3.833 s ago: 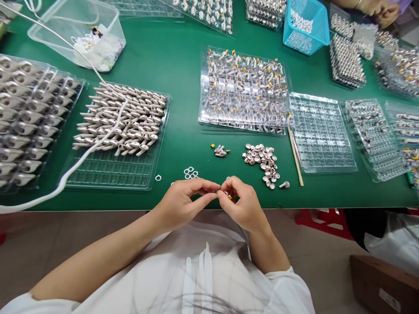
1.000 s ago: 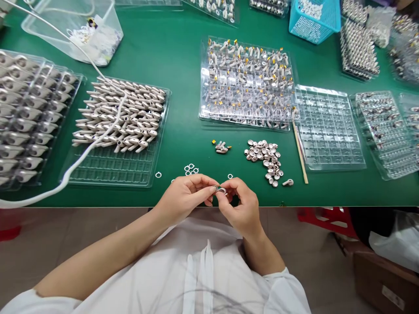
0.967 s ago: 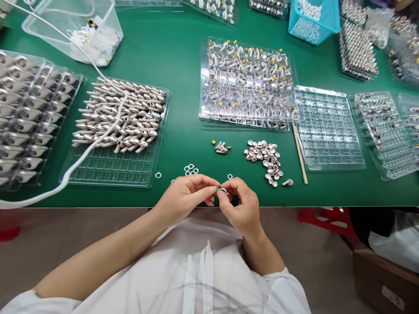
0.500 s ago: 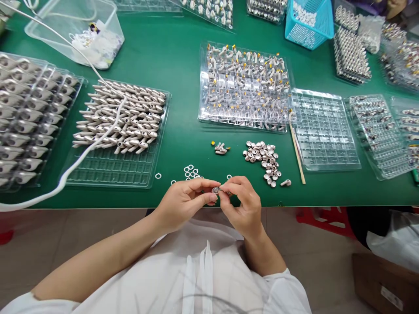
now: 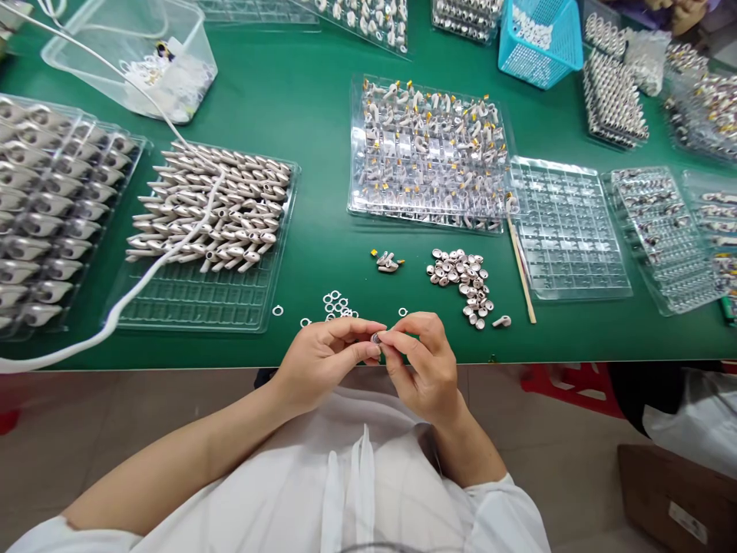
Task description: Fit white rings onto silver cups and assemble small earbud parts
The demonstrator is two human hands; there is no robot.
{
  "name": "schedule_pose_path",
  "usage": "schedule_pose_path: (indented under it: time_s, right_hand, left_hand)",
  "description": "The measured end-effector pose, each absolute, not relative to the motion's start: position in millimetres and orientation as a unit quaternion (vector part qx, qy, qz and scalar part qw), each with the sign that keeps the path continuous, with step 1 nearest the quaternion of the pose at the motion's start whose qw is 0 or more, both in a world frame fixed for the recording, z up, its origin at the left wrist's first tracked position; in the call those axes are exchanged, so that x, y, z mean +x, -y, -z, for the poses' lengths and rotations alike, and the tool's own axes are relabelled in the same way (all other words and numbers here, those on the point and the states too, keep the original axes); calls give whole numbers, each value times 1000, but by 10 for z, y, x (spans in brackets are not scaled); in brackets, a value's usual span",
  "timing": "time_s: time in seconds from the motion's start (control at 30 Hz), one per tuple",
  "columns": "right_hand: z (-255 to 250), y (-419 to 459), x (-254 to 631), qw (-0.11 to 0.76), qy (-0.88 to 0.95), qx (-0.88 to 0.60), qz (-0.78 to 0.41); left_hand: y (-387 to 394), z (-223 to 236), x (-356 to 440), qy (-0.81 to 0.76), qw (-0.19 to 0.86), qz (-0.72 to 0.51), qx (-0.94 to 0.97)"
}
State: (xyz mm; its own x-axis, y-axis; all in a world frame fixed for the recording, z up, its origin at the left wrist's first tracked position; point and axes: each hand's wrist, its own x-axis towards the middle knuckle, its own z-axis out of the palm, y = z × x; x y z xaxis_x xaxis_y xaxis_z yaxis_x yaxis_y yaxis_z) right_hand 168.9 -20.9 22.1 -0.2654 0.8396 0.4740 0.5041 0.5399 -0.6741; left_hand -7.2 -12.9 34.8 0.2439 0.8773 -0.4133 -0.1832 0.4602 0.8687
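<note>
Both hands meet at the near edge of the green table (image 5: pixel 322 100), over the person's white garment. Left hand (image 5: pixel 322 361) is curled, thumb and forefinger pinched onto a small round silver part (image 5: pixel 376 337); other fingers folded under. Right hand (image 5: pixel 423 365) is also curled, fingertips (image 5: pixel 385 339) closed against the same part from the other side. So both hands grasp the one piece, held between them just above the table edge. Part is mostly hidden by fingers; detail too small to tell.

Nearby on the table: loose white rings (image 5: pixel 337 303) just beyond the left hand, one stray ring (image 5: pixel 278 311) further left. A pile of silver caps (image 5: pixel 461 276) sits beyond the right hand, with a few loose housings (image 5: pixel 388 263) between pile and rings. A wooden stick (image 5: pixel 521 269) lies beside an empty clear tray (image 5: pixel 567 230). A tray of white parts with yellow tabs (image 5: pixel 429 153) is further back. A tray of beige shells (image 5: pixel 213 211) is left, a white cable (image 5: pixel 138 284) draped across it. A blue basket (image 5: pixel 538 38) stands at the far edge.

Against half a second ago: the hands have closed tighter together, the right hand has rolled over so its fingers cover more of the part, which showed more plainly before. Table items unchanged; the view has shifted only slightly.
</note>
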Motion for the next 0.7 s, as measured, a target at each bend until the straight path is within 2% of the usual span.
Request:
schedule_pose_path:
  time_s: [0.27,0.53,0.7]
  right_hand:
    - [-161,222,1650,430,775,-409,-219]
    - [-102,215,1660,421,784,-408,-205]
    - [-129,205,1717,449,735,-429,-272]
  left_hand:
    - [141,-383,-79,-512,674,-351,400]
    - [86,-326,-117,-497,700,-329,393]
    - [30,-379,-140,-473,715,-334,391]
